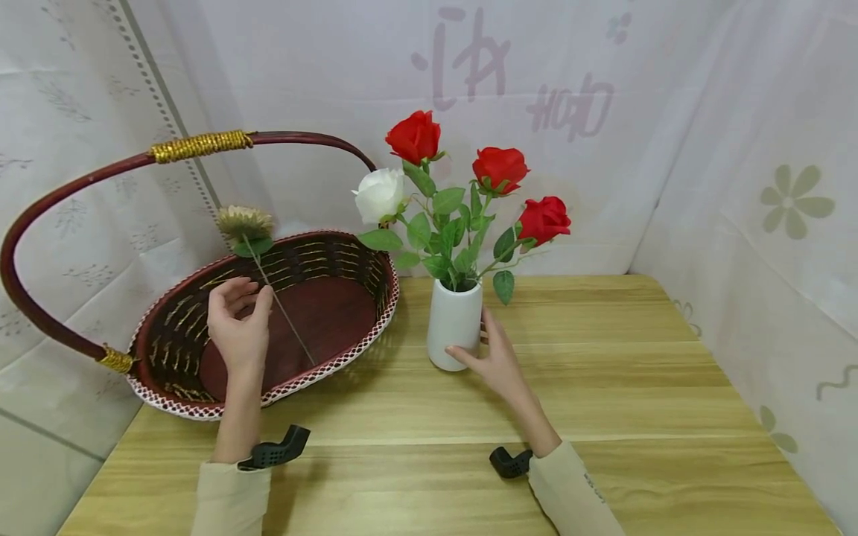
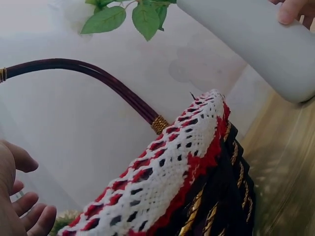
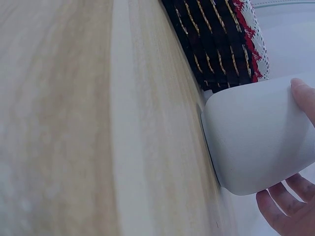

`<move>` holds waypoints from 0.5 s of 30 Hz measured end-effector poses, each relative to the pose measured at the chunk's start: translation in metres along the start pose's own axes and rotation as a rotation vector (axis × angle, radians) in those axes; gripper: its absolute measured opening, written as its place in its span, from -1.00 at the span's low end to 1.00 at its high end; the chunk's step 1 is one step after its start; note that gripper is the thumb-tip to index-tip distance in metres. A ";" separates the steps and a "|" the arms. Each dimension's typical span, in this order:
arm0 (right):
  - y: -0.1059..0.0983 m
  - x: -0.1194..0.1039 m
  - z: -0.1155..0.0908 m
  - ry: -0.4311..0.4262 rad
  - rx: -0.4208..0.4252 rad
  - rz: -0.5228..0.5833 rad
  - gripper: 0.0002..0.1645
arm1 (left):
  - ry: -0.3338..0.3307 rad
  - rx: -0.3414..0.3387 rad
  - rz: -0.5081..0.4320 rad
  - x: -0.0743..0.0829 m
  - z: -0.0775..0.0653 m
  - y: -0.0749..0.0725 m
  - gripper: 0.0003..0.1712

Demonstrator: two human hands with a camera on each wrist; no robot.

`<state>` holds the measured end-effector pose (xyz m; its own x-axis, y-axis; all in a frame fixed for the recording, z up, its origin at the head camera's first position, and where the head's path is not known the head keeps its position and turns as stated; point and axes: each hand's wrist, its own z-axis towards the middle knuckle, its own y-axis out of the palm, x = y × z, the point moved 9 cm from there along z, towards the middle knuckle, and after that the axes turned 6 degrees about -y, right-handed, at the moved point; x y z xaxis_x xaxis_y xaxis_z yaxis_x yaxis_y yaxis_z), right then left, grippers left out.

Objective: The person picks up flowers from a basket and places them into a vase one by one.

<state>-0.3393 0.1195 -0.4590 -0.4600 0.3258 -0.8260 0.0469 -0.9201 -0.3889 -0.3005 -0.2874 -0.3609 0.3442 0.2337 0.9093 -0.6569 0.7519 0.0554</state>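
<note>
A white vase stands on the table with three red roses and a white rose in it. My right hand holds the vase low on its right side, thumb across the front and fingers behind; the right wrist view shows fingertips against its wall. My left hand is raised over the wicker basket, fingers loosely bent, with nothing between thumb and fingers in the left wrist view. Just beyond it, a cream flower leans in the basket, its thin stem slanting down to the basket's floor.
The basket's tall handle arches over its left and back. Patterned white curtains hang behind and at both sides of the wooden table. Leaves hang over the vase's right side. Each wrist wears a black camera mount.
</note>
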 end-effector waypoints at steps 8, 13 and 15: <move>0.000 -0.001 0.000 -0.019 0.012 0.017 0.01 | -0.021 -0.006 0.062 0.002 0.013 -0.002 -0.57; 0.000 0.001 -0.001 -0.012 0.007 0.001 0.05 | -0.029 0.016 0.135 0.002 0.023 -0.005 -0.56; 0.000 0.001 -0.001 -0.011 0.008 -0.002 0.06 | -0.036 0.011 0.153 0.002 0.026 -0.005 -0.55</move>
<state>-0.3387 0.1195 -0.4601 -0.4697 0.3253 -0.8207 0.0385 -0.9212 -0.3871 -0.3139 -0.3068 -0.3484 0.2153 0.3223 0.9218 -0.7074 0.7022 -0.0803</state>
